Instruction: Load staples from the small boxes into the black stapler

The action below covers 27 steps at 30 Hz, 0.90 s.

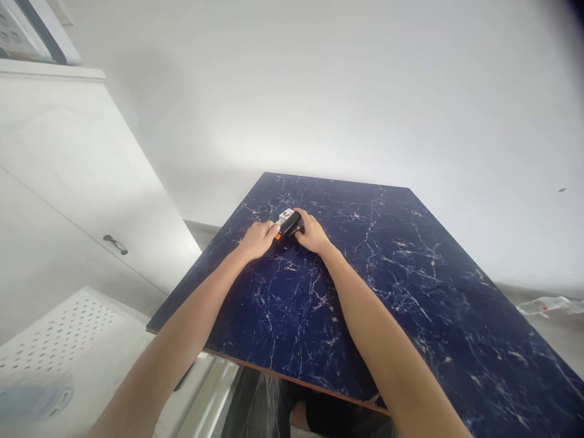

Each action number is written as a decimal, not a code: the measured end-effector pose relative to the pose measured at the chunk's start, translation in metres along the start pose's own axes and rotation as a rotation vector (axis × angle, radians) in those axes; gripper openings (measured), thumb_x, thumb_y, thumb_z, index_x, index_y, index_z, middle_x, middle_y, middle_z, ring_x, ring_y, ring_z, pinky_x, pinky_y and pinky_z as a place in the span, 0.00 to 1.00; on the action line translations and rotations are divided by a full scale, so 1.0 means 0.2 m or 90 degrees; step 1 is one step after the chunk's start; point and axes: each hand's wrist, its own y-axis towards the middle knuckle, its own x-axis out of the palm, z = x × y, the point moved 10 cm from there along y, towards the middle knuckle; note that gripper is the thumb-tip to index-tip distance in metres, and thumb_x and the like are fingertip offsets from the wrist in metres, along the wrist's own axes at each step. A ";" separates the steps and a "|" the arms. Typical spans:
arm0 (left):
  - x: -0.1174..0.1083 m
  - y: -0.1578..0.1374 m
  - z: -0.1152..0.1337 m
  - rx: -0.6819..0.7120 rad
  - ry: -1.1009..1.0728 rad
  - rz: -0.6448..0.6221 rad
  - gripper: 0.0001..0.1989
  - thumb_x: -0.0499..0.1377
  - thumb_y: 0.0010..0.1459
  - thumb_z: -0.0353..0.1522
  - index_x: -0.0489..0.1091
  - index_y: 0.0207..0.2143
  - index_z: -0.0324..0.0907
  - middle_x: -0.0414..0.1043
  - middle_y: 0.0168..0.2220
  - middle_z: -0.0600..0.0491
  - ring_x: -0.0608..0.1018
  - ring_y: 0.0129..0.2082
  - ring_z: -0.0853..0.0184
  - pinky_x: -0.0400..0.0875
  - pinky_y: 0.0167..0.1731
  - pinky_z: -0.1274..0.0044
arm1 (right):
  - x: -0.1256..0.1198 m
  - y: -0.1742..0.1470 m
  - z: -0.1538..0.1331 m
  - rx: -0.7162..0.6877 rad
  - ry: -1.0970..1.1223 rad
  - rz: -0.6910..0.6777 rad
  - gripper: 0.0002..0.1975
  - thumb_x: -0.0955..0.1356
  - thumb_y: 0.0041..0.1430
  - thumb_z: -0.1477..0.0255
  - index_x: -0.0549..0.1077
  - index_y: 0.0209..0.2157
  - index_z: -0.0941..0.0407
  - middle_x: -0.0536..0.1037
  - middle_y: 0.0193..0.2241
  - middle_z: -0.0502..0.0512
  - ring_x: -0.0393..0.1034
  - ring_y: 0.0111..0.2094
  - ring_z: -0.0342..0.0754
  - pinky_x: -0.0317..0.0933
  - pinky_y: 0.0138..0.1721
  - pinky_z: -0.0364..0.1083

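Observation:
A small black-and-white box [288,224] with an orange patch at its near left end rests on or just above the blue marbled tabletop. My left hand [259,238] is closed on its left side, the thumb lying along the white face. At the other side, my right hand [312,232] curves round the black right end, fingers at the far edge and thumb nearer me. Beside the right thumb there is a small dark part that I cannot make out. Both forearms reach in from the front.
The dark blue marbled table [401,267] stands near a white wall [347,91]. A white cabinet [86,176] with a dark handle is at the left, above a white perforated item [64,328]. Clear plastic packaging [550,305] lies beyond the table's right edge.

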 end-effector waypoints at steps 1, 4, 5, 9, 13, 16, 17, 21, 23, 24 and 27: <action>0.01 0.00 0.00 -0.010 0.015 -0.009 0.18 0.56 0.64 0.46 0.76 0.37 0.43 0.78 0.35 0.46 0.78 0.42 0.53 0.68 0.47 0.65 | 0.00 -0.01 0.01 0.018 0.017 -0.006 0.35 0.64 0.48 0.76 0.61 0.61 0.55 0.74 0.53 0.62 0.70 0.50 0.58 0.65 0.52 0.58; 0.03 0.00 -0.02 -0.027 0.087 -0.032 0.14 0.55 0.66 0.42 0.76 0.40 0.44 0.80 0.38 0.47 0.79 0.41 0.57 0.70 0.44 0.69 | -0.01 -0.04 0.02 0.077 0.032 0.001 0.30 0.67 0.48 0.71 0.64 0.55 0.53 0.77 0.43 0.57 0.72 0.40 0.55 0.68 0.44 0.54; 0.03 0.01 -0.03 -0.028 0.098 -0.032 0.13 0.55 0.66 0.40 0.76 0.42 0.44 0.80 0.40 0.47 0.79 0.42 0.57 0.70 0.44 0.70 | -0.02 -0.05 0.02 0.083 0.020 0.009 0.28 0.67 0.47 0.71 0.66 0.53 0.53 0.77 0.41 0.56 0.71 0.39 0.55 0.67 0.43 0.53; 0.03 0.01 -0.02 0.018 0.121 -0.046 0.14 0.53 0.66 0.34 0.75 0.50 0.47 0.80 0.46 0.49 0.79 0.46 0.58 0.70 0.47 0.70 | -0.08 -0.11 -0.06 0.069 -0.084 0.047 0.18 0.66 0.48 0.71 0.70 0.43 0.54 0.76 0.34 0.56 0.69 0.38 0.56 0.64 0.43 0.52; 0.01 0.02 -0.03 0.037 0.158 -0.036 0.17 0.50 0.67 0.31 0.77 0.50 0.44 0.79 0.48 0.47 0.78 0.47 0.56 0.68 0.49 0.67 | -0.23 -0.25 -0.08 0.108 -0.208 0.123 0.12 0.66 0.50 0.69 0.70 0.39 0.55 0.75 0.32 0.58 0.68 0.38 0.58 0.61 0.45 0.55; 0.01 0.02 -0.03 0.031 0.186 -0.034 0.18 0.53 0.66 0.39 0.77 0.50 0.42 0.79 0.47 0.45 0.76 0.49 0.52 0.67 0.51 0.64 | -0.40 -0.41 0.05 0.218 -0.233 0.167 0.13 0.66 0.51 0.67 0.70 0.39 0.55 0.75 0.31 0.57 0.67 0.34 0.56 0.60 0.39 0.52; 0.02 0.02 -0.02 0.042 0.199 -0.038 0.19 0.56 0.65 0.42 0.76 0.51 0.43 0.79 0.46 0.45 0.75 0.50 0.51 0.66 0.51 0.62 | -0.45 -0.46 0.09 0.249 -0.226 0.165 0.13 0.65 0.51 0.66 0.70 0.39 0.55 0.75 0.30 0.56 0.67 0.33 0.55 0.59 0.37 0.51; 0.08 0.02 0.12 0.161 0.240 -0.042 0.22 0.63 0.59 0.42 0.74 0.54 0.45 0.78 0.48 0.45 0.72 0.54 0.50 0.62 0.55 0.58 | -0.57 -0.62 0.22 0.310 -0.156 0.129 0.12 0.67 0.52 0.61 0.69 0.33 0.54 0.74 0.27 0.51 0.67 0.30 0.51 0.56 0.33 0.47; 0.08 0.00 0.19 0.207 0.237 -0.023 0.21 0.62 0.60 0.41 0.74 0.54 0.46 0.76 0.51 0.45 0.70 0.56 0.51 0.61 0.57 0.58 | -0.62 -0.69 0.27 0.363 -0.104 0.150 0.11 0.68 0.51 0.61 0.69 0.31 0.54 0.75 0.26 0.50 0.66 0.29 0.50 0.55 0.32 0.46; 0.09 -0.01 0.22 0.222 0.230 -0.023 0.22 0.62 0.60 0.42 0.74 0.55 0.46 0.75 0.53 0.45 0.69 0.57 0.51 0.60 0.58 0.58 | -0.63 -0.71 0.29 0.386 -0.078 0.164 0.11 0.68 0.51 0.61 0.69 0.31 0.54 0.76 0.27 0.50 0.67 0.29 0.50 0.55 0.31 0.45; 0.16 -0.07 0.27 0.261 0.216 -0.094 0.24 0.60 0.61 0.47 0.74 0.56 0.49 0.72 0.58 0.47 0.64 0.63 0.50 0.57 0.61 0.56 | -0.64 -0.72 0.33 0.428 -0.012 0.178 0.09 0.67 0.50 0.64 0.70 0.32 0.54 0.78 0.29 0.52 0.70 0.31 0.51 0.57 0.32 0.45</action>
